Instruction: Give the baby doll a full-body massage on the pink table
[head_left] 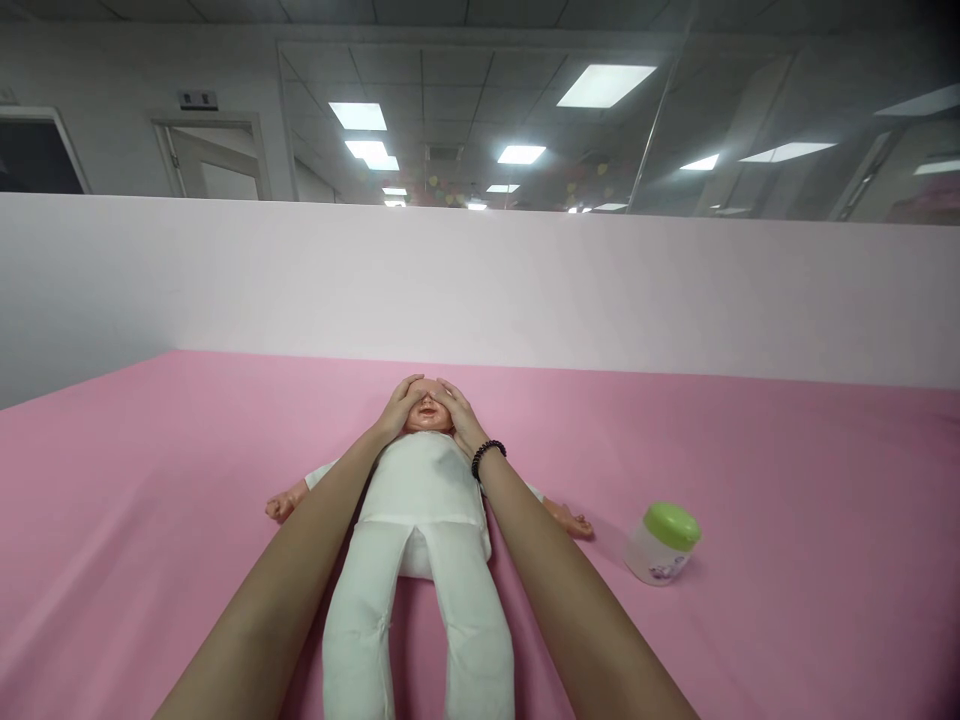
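A baby doll [420, 490] in a white cloth body lies on its back on a pink sheet, with its plastic arms spread and its legs toward me. My left hand [400, 408] and my right hand [457, 415] cup the two sides of the doll's plastic head [427, 418]. Together they cover its upper face, leaving the mouth and chin showing. A dark bead bracelet [487, 458] circles my right wrist. Neither hand is near the plastic jar with a green lid [664, 543], which stands to the right of the doll.
The pink sheet [150, 500] covers a wide surface, and a pale pink wall panel [480, 290] rises behind its far edge. Beyond the panel are glass partitions, doors and ceiling lights. No other person shows.
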